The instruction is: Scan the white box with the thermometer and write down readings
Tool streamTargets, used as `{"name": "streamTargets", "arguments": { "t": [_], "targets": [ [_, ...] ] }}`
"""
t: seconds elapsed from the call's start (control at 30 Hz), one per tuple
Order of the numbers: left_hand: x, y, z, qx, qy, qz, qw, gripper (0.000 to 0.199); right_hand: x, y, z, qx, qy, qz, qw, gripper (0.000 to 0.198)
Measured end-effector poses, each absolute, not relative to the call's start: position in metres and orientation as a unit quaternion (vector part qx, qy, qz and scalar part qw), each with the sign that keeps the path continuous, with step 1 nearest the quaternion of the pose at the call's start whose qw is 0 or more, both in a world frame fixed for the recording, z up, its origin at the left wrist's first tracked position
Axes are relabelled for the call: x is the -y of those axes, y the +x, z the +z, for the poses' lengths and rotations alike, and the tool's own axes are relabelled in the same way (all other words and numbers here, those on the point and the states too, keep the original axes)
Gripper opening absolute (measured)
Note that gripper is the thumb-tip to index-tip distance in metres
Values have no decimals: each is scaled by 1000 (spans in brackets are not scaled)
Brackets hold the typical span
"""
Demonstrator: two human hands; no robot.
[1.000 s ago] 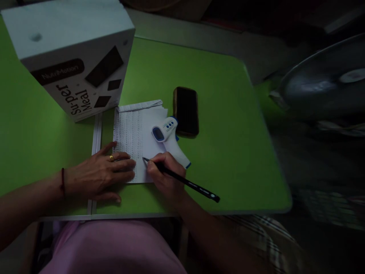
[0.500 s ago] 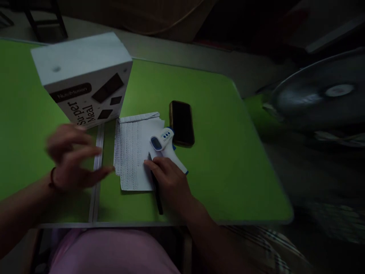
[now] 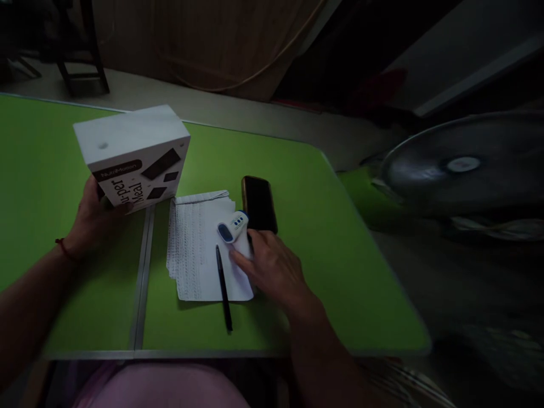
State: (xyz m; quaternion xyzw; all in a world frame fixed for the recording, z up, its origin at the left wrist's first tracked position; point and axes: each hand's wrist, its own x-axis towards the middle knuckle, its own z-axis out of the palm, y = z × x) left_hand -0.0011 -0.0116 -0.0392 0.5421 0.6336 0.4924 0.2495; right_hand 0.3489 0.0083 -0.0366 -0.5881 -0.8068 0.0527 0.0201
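Note:
A white box [image 3: 136, 161] with "Meal" lettering stands upright at the left of the table. My left hand [image 3: 94, 214] grips its lower left side, thumb along the front and fingers partly hidden behind. On the right, my right hand [image 3: 272, 263] is closed around the handle of a white and blue infrared thermometer [image 3: 233, 226]. The thermometer is over the right part of some handwritten paper sheets [image 3: 189, 249]. A black pen [image 3: 224, 292] lies across the sheets, its lower end past their edge. Just behind my right hand is a dark phone [image 3: 260, 201].
The green table [image 3: 340, 283] has a metal seam [image 3: 142, 289] left of the papers and a rounded right edge. Beyond that edge stands a large round fan [image 3: 463, 164]. A dark stool [image 3: 83, 56] is on the floor at the back left.
My left hand has moved up and left onto the box. My right hand has left the pen and closed on the thermometer handle. The camera view has tilted up.

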Motion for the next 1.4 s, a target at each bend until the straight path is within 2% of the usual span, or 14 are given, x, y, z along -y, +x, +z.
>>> {"name": "streamTargets", "arguments": {
  "t": [0.1,0.2,0.3,0.4,0.5,0.6,0.67,0.73,0.83,0.97,1.4],
  "targets": [
    [18,2,-31,-645,515,518,222,57,-11,346,-42,784,-615,89,1,41],
    [28,14,-21,-622,527,529,235,47,-13,348,-53,782,-615,84,54,43],
    [38,29,-13,-581,537,520,321,41,-16,351,-61,777,-607,107,126,43],
    [46,43,-11,-574,527,475,408,46,-17,353,-55,733,-625,163,213,46],
    [49,51,-13,-566,521,428,475,53,-11,350,-34,646,-649,252,312,50],
    [48,53,-15,-550,512,416,513,54,3,340,-6,577,-586,397,407,38],
    [47,52,-16,-551,518,417,504,51,11,330,10,538,-519,500,438,34],
    [46,51,-17,-554,534,414,486,50,15,319,20,514,-456,580,438,38],
    [46,51,-18,-551,554,413,469,50,12,302,25,526,-416,628,395,40],
    [47,51,-20,-555,554,412,464,49,4,289,16,548,-405,636,362,37],
    [46,51,-22,-562,546,412,465,57,10,280,-2,504,-439,631,393,40]
  ]
}}
